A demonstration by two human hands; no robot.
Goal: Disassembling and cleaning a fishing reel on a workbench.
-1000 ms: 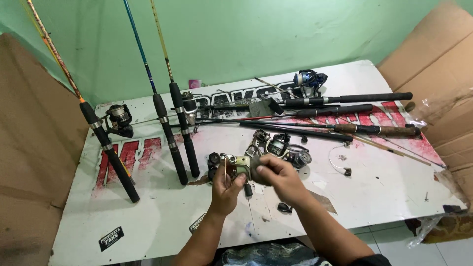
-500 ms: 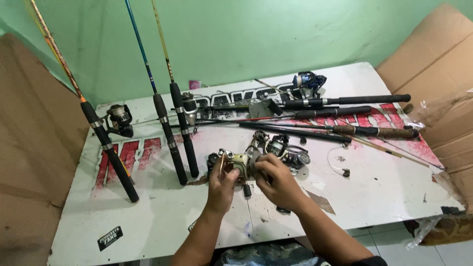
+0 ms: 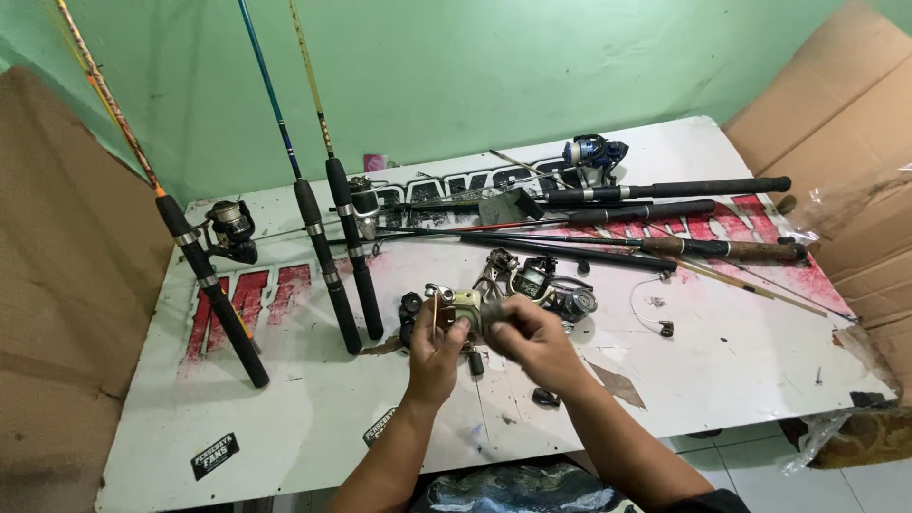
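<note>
Over the middle of a white table [image 3: 313, 418] both my hands hold one small pale-green fishing reel [image 3: 466, 306]. My left hand [image 3: 436, 353] grips it from below and the left, thumb on its body. My right hand [image 3: 525, 335] closes on its right side, the fingers covering that part. Just behind them lie several more reels and reel parts [image 3: 543, 281], dark and silver. A small black piece [image 3: 544, 396] lies on the table by my right wrist.
Three rods [image 3: 326, 269] lean from the table against the green wall at the left, one with a reel [image 3: 231, 228]. Several dark rods [image 3: 655, 191] and a blue reel [image 3: 591, 154] lie across the back. Cardboard sheets [image 3: 57, 285] flank both sides.
Both hands have shifted a little toward the table's front with the reel, and my right hand has turned so its fingers wrap more over the reel's right side.
</note>
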